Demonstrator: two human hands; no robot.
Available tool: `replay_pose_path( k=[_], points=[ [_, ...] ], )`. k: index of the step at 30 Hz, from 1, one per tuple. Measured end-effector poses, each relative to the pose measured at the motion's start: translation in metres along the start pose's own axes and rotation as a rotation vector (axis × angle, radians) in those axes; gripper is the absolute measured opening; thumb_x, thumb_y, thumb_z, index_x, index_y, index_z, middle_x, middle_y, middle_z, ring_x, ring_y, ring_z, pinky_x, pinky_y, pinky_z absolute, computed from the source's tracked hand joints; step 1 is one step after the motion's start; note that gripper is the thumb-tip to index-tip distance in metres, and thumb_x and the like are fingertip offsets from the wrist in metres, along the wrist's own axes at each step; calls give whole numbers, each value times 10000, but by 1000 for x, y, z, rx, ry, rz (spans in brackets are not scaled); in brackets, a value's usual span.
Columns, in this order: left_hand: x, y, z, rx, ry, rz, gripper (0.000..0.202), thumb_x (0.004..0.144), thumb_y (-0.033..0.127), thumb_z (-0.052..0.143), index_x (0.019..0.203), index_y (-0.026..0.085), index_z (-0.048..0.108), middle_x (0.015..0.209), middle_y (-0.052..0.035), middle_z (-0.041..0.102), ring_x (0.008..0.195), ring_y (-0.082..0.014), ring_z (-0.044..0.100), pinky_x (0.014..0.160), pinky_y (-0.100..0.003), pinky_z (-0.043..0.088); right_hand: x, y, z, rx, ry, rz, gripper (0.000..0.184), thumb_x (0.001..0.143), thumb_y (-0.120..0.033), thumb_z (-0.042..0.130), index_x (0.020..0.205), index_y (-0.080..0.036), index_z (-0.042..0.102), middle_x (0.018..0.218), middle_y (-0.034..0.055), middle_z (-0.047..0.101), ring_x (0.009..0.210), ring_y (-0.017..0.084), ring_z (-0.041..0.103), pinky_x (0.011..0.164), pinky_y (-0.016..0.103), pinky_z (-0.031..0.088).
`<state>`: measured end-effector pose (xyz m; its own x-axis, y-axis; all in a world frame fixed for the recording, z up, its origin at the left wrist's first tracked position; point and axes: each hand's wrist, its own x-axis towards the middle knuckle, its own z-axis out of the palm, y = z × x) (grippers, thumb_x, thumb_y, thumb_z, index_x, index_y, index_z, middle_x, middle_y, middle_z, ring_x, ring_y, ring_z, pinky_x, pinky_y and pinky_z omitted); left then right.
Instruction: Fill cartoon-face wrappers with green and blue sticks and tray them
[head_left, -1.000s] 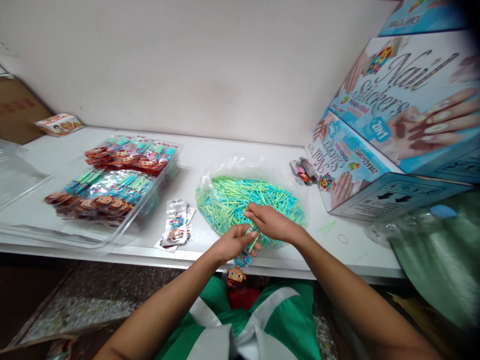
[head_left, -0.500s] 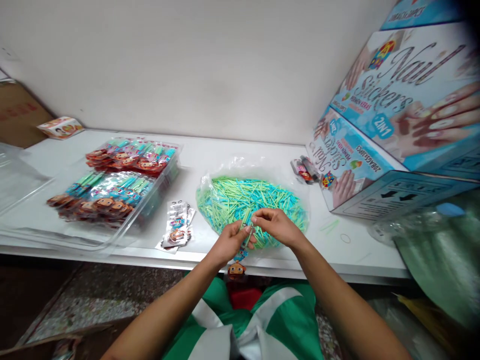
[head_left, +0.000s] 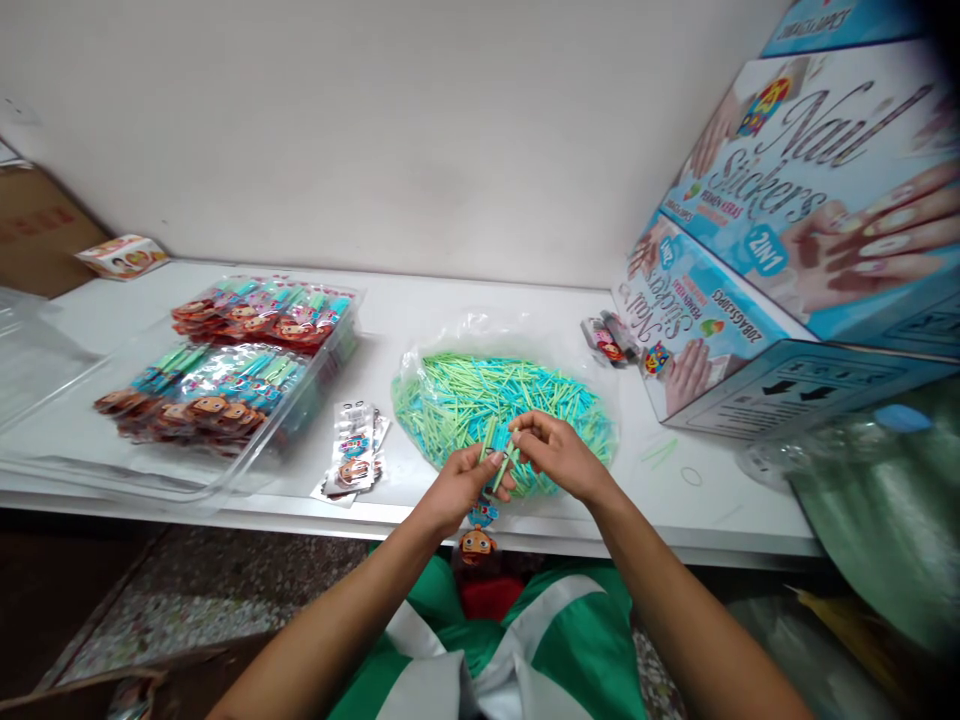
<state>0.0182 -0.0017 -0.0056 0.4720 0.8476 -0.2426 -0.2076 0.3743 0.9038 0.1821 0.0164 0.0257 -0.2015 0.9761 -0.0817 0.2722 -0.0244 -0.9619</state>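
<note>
My left hand [head_left: 463, 483] is closed on the top of a small clear packet [head_left: 477, 546] printed with a brown cartoon face, which hangs below it past the table edge. My right hand [head_left: 559, 455] pinches a thin light-green stick [head_left: 505, 474] that slants down to the left hand's fingers. Whether the stick's lower end is inside the packet, I cannot tell. Behind and under both hands lies an open clear plastic bag [head_left: 510, 325] full of loose green and blue sticks [head_left: 480, 380]. Left of the hands, a small stack of flat printed packets [head_left: 352, 450] rests on the table.
A clear plastic tub [head_left: 255, 460] at the left holds filled packets [head_left: 225, 400] in two rows. Large Nail Stickers boxes [head_left: 787, 210] stand at the right, near two small packets [head_left: 606, 338]. A few loose sticks [head_left: 660, 453] and a ring [head_left: 691, 477] lie on the white table [head_left: 720, 510].
My right hand has shifted slightly up and right, and the green stick between my hands shows more clearly. My left hand still holds the packet, which has moved slightly.
</note>
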Motion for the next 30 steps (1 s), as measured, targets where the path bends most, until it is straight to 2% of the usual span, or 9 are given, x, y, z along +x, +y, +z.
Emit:
replay_pose_path(
  k=[2,7,11,13,17,23,30],
  points=[
    [0,0,0,11,-10,10,372,770,491,576,851,128,586,682,-30,621,539,-106,550,475,-194,354,0,-1,2,13,-8,-4,222,786,-339,546,917,-162,573,652,-24,553,595,111,523,527,230,387],
    [-2,2,-1,17,-23,10,357,782,476,570,809,120,583,694,-41,632,544,-108,558,496,-205,372,3,0,3,0,-17,-31,204,785,-358,545,811,-162,597,655,-15,553,587,107,507,522,230,382],
    [-2,2,0,-26,-24,-26,370,769,480,586,823,114,584,708,-54,646,543,-123,573,465,-206,369,5,3,3,-53,15,-40,124,772,-283,523,796,-172,573,662,-18,555,579,105,499,532,235,393],
    [-2,2,1,-49,-29,-27,365,775,471,584,832,111,582,698,-54,648,536,-125,574,460,-205,372,4,4,3,-53,33,-43,111,756,-246,516,833,-177,555,713,-12,579,605,109,517,557,242,410],
    [-1,1,3,-59,-60,-6,332,792,435,580,821,104,580,690,-58,651,536,-119,578,500,-207,397,2,2,3,-71,3,-34,217,776,-275,511,961,-179,572,770,-2,591,669,123,543,620,259,431],
    [-1,1,1,-75,-92,-4,335,796,438,576,818,104,575,692,-62,653,537,-121,586,517,-210,405,2,-7,2,-104,-52,-69,124,776,-285,529,791,-176,585,724,-13,571,653,115,519,626,248,413],
    [-2,-1,1,-133,-158,-45,401,795,475,563,952,107,583,773,-93,675,592,-165,622,500,-235,427,-1,-9,1,-141,-105,-30,44,754,-202,485,780,-209,519,636,-42,522,556,109,529,548,233,421]
  ],
)
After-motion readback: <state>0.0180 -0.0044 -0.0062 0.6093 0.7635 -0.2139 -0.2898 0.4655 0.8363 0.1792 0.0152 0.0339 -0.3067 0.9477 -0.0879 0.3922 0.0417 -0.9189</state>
